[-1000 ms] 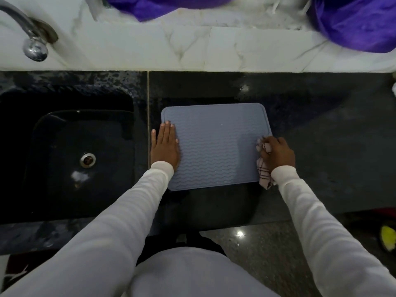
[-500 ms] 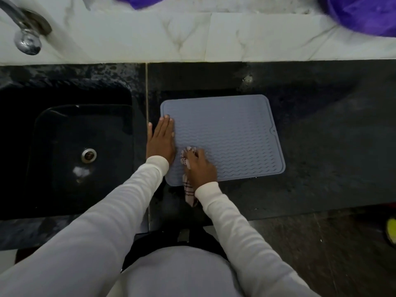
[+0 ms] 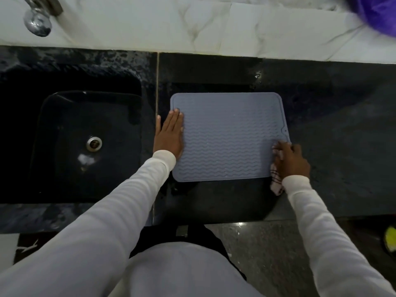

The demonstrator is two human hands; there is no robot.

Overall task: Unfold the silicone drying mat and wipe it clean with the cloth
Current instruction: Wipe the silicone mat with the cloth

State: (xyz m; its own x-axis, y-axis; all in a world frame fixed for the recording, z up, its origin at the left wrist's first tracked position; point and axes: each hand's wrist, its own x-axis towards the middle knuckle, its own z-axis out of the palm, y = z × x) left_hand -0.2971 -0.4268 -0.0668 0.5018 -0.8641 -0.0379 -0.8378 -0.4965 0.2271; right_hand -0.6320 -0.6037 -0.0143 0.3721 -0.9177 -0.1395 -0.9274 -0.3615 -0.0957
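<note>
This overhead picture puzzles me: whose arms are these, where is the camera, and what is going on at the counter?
There is no machine here. A person wears a camera on the head, looking forward and down, so you see their own two arms in white sleeves.

A grey mat lies unfolded and flat on the dark counter, beside a black sink with a tap above it.

The left hand rests flat, fingers straight, on the mat's left edge, which probably keeps it from sliding. The right hand has its grip curled round a striped cloth at the mat's near right corner, where it is wiping. Part of the cloth hangs out below the hand.

Something purple sits on the white ledge at the back.
</note>
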